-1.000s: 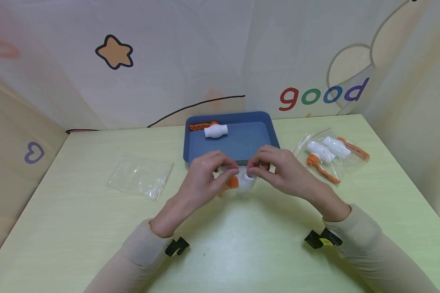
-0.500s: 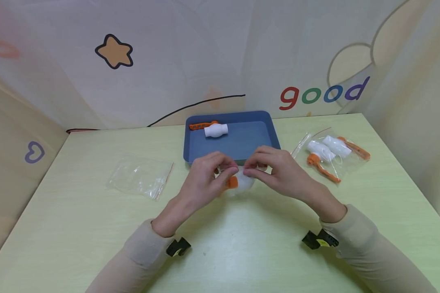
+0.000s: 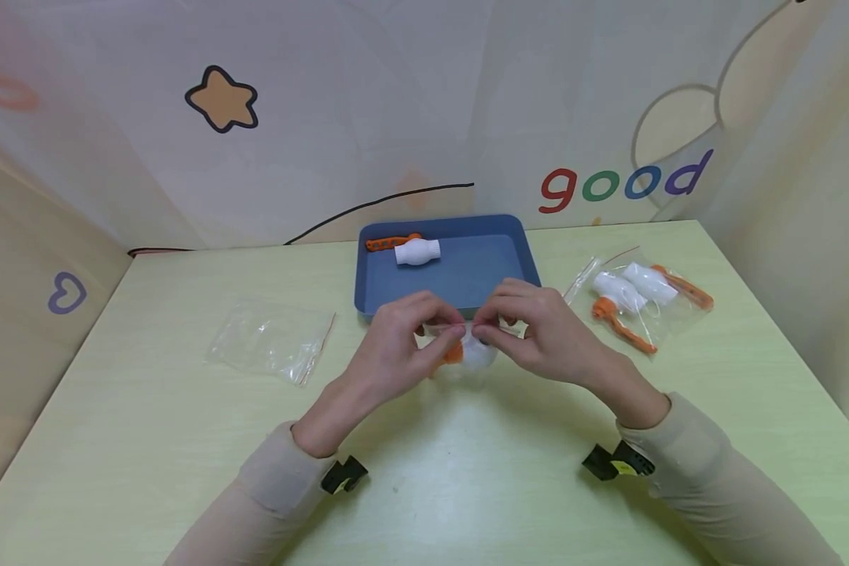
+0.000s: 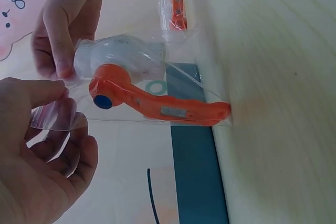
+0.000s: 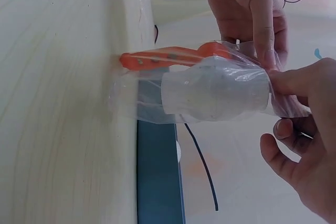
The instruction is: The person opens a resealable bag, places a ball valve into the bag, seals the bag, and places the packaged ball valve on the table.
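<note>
A clear zip bag holds an orange handle (image 4: 168, 107) and a white ribbed piece (image 5: 215, 90). My left hand (image 3: 403, 342) pinches the bag's top edge between thumb and finger, on the orange handle's side. Close beside it, my right hand (image 3: 545, 334) pinches the same edge above the white piece. In the left wrist view the bag (image 4: 152, 120) hangs from both hands, its lower end close to the tabletop. The left hand's other fingers (image 4: 73, 156) are loosely curled behind the film.
Behind the hands stands a blue tray (image 3: 467, 271) with an orange handle (image 3: 389, 244) and a white piece (image 3: 417, 252) in it. A flat clear bag (image 3: 269, 338) lies to the left. At the right lies a filled bag (image 3: 640, 299) with white and orange parts.
Both hands stay at the bag's top edge. My right hand shifted slightly left along it, and the left fingertips have moved slightly right.
</note>
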`<state>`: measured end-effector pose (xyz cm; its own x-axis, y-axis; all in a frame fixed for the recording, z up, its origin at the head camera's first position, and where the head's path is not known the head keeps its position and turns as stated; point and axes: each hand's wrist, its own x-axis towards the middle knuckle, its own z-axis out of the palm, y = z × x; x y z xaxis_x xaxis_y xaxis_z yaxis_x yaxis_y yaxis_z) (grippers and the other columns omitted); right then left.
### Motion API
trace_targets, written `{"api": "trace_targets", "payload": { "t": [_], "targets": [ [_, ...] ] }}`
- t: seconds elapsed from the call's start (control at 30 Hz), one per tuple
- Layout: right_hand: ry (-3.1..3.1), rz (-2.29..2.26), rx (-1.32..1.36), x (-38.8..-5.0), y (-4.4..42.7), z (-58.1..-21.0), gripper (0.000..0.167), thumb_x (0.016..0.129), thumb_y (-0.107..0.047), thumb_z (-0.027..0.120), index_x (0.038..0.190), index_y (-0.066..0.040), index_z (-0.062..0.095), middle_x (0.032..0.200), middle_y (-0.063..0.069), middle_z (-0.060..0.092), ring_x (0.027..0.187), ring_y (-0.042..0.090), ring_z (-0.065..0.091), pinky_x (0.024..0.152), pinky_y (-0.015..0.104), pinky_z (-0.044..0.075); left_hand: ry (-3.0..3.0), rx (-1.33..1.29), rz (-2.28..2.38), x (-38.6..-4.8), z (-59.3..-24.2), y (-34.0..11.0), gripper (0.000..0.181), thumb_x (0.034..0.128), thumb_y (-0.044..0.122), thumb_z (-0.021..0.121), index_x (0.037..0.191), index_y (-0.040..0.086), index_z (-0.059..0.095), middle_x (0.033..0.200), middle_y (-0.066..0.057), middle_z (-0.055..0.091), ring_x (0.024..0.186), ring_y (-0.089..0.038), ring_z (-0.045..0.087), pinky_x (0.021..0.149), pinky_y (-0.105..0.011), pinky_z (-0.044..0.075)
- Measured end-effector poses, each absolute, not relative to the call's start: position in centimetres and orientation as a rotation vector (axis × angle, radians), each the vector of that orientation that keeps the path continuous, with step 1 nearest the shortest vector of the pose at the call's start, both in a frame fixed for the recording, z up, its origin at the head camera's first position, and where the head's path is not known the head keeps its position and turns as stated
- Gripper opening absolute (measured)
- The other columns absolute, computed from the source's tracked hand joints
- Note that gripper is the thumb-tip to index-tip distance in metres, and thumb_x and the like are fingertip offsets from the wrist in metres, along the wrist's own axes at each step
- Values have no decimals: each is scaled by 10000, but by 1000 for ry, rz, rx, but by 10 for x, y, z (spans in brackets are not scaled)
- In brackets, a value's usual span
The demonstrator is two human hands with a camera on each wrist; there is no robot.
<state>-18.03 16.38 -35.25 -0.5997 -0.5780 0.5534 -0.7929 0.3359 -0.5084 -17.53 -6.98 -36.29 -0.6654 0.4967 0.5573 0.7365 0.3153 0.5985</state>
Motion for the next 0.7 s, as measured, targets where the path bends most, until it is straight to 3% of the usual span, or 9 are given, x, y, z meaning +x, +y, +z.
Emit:
{"api": "trace_targets", "payload": {
  "t": [0.3,0.47,0.7],
  "targets": [
    [-2325,1155,1214,-179,160,-352,111,873,-2,781,926,-95,750,846,-86,653,786,104,564,604,275,486,-2264,-1129,-1288,-175,-365,-67,48,966,73,704,929,65,734,872,0,682,808,-113,633,664,-299,525],
    [-2358,1173,1174,-180,162,-352,108,884,-28,801,957,-94,756,870,-80,657,757,99,575,563,253,478,-2275,-1108,-1311,-175,-364,-68,49,981,66,679,953,51,716,901,-19,686,847,-127,664,699,-351,554],
    [-2443,1212,1088,-180,170,-352,141,880,-1,801,970,-102,760,898,-82,664,768,91,617,672,256,561,-2318,-1054,-1341,-176,-363,-72,36,986,52,678,989,30,707,950,-42,700,894,-144,685,715,-297,556]
  ]
}}
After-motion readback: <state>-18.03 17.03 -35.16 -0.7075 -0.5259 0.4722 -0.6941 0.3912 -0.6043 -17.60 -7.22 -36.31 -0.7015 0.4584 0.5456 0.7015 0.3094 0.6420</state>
